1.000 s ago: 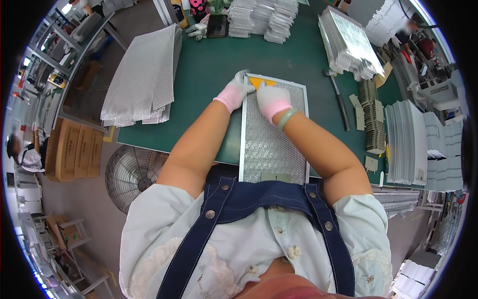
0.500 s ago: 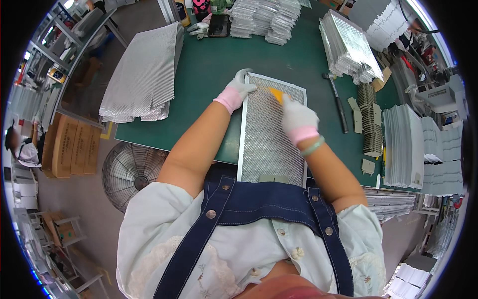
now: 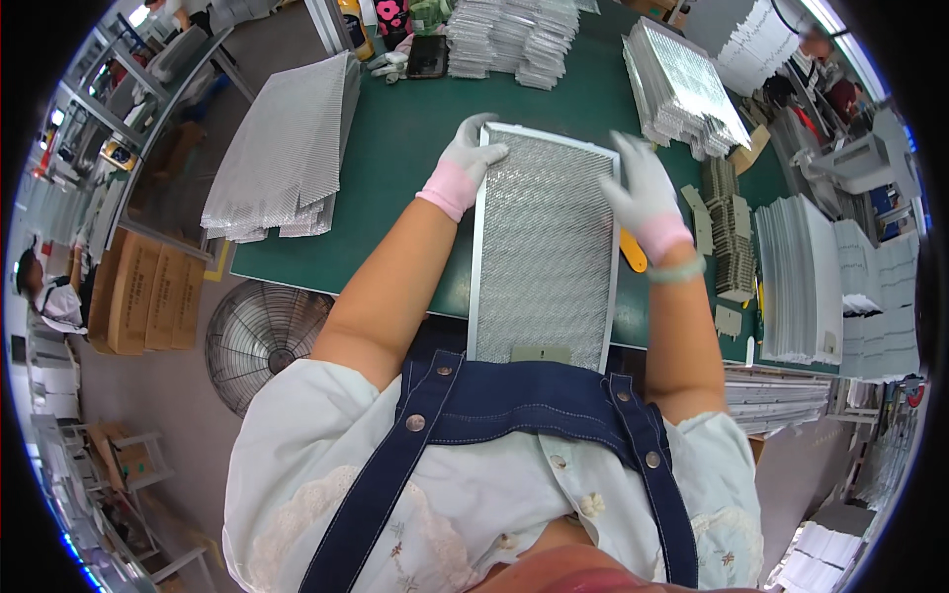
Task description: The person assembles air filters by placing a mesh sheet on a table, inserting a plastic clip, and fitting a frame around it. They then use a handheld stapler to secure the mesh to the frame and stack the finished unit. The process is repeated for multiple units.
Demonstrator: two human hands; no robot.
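A metal-mesh filter panel (image 3: 544, 237) in a silver frame lies before me, its near end at my apron. My left hand (image 3: 465, 168), in a white glove with a pink cuff, grips the panel's far left corner, thumb on top. My right hand (image 3: 643, 193), gloved alike, is by the far right corner with its fingers spread, slightly blurred; whether it touches the frame I cannot tell. A yellow scraper (image 3: 633, 253) lies against the panel's right edge, partly hidden. A small grey-green plate (image 3: 541, 353) sits at the panel's near end.
On the green table (image 3: 395, 148), a stack of mesh sheets (image 3: 282, 143) stands left, with more mesh piles (image 3: 509, 40) at the back and a mesh stack (image 3: 682, 84) far right. Grey-green plates (image 3: 730, 232) and upright white panels (image 3: 801, 282) line the right side. A floor fan (image 3: 267, 346) stands left.
My right hand has let go of the yellow scraper, which now lies beside the panel, and has moved right and away from me. The panel has shifted slightly away from me.
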